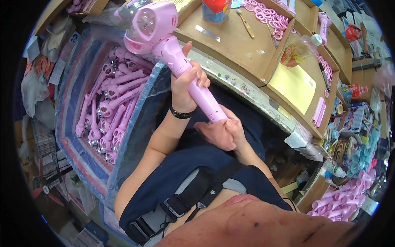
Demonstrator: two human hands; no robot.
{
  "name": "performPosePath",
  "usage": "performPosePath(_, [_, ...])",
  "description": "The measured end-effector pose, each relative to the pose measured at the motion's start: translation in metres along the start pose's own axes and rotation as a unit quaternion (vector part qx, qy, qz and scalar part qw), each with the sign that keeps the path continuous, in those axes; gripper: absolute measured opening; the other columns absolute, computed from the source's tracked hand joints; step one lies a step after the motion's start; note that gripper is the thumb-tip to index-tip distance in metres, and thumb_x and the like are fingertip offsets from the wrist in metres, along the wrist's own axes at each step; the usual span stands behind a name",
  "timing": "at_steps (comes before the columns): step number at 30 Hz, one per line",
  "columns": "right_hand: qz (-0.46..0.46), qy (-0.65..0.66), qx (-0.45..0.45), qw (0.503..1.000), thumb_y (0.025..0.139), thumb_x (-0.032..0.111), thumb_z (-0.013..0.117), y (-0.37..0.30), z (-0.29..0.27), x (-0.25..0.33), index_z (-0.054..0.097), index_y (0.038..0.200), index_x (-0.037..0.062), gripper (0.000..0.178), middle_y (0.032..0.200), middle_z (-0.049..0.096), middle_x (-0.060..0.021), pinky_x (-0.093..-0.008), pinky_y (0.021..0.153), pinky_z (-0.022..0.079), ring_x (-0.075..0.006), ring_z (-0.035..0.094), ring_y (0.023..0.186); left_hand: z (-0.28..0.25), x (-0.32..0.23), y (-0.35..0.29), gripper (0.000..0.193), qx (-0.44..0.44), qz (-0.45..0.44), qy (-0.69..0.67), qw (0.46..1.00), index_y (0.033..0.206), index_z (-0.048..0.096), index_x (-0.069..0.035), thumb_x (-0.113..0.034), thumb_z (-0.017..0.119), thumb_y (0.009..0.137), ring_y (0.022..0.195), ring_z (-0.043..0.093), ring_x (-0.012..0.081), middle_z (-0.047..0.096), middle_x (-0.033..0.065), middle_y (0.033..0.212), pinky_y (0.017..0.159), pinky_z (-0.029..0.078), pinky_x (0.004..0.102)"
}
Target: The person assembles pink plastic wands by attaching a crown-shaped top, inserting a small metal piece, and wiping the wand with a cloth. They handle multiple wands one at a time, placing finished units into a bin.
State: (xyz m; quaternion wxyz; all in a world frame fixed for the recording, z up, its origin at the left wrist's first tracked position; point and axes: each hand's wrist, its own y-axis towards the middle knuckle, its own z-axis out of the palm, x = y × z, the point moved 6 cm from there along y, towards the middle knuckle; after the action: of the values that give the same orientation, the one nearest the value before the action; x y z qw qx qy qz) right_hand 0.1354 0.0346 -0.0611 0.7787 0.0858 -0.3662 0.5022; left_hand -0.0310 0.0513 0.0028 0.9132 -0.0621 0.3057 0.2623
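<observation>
I see my left hand [186, 88] wrapped round the mid handle of a pink handheld fan [173, 53], held up w/ its head toward the cardboard bench [230, 49]. My right hand [220, 131] grips the handle's bottom end. Bin of pink fan bodies [109, 107] sits just left.

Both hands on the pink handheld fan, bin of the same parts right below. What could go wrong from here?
1. The pink fan is top-heavy: the left hand holds mid-handle and the right hand only pinches the bottom end, so the head might tip or twist out.
2. If it slips, it would likely drop into the blue-lined bin of pink fan bodies and mix with them.
3. The fan head sits close to the cardboard tray edge; a swing may knock it.
</observation>
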Motion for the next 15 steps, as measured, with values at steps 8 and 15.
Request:
performPosePath(8, [-0.002,-0.039,0.034,0.999,0.079,0.019,0.067,0.004,-0.001,0.009,0.052,0.118,-0.0062,0.049,0.098,0.064,-0.0157,-0.0349,0.091,0.046,-0.0258,0.063,0.093,-0.005,-0.005,0.010,0.061,0.061,0.001,-0.056,0.997,0.139,0.030,-0.008,-0.030,0.057,0.090,0.056,0.050,0.0115,0.049,0.0018,0.071,0.057,0.045,0.0277])
performPosePath(15, [-0.135,-0.235,-0.082,0.959,0.098,0.022,0.043,0.001,-0.012,0.010,0.053,0.121,-0.0050,0.037,0.108,0.062,-0.0084,-0.0237,0.083,0.045,-0.0102,0.057,0.094,-0.018,-0.010,0.017,0.029,-0.047,0.024,-0.004,0.999,0.109,0.047,-0.011,-0.031,0.058,0.092,0.059,0.051,0.0141,0.051,0.0035,0.074,0.057,0.047,0.0290])
